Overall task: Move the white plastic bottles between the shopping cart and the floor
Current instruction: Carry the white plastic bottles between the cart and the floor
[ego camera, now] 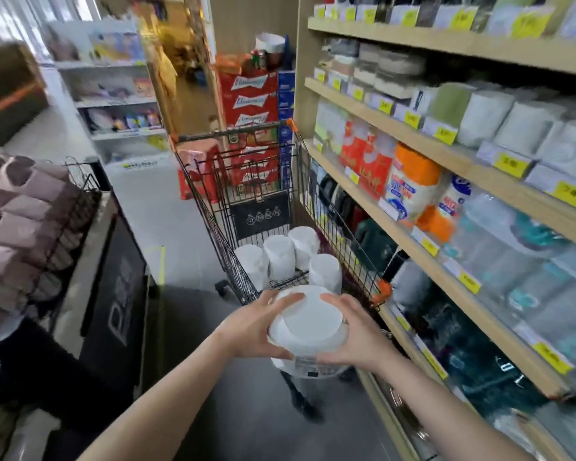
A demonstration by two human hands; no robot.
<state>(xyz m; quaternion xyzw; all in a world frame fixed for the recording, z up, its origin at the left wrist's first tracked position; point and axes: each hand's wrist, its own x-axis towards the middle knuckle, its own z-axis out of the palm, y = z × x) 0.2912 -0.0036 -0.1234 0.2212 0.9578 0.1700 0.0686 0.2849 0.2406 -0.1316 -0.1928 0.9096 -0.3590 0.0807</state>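
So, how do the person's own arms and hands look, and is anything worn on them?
Both forearms are bare as far as the view shows: no sleeves are visible. The left hand and the right hand wear no gloves. I see no watch, bracelet or ring on either, though the picture is slightly blurred.

I see a black wire shopping cart (210, 207) standing on the dark grey floor (193, 324) of the aisle, tight against the wooden shelving (409, 257) on my right. Four white plastic bottles (279, 257) stand upright on the cart's wire bottom — three in a row, one nearer me. Beyond the cart, red cartons (250, 94) are stacked on the floor. The wooden shelves carry boxes, tubs and wrapped packs behind yellow price tags (511, 164), blurred. On my left a wire rack (64, 227) holds pinkish rolled goods — what exactly, I can't tell.
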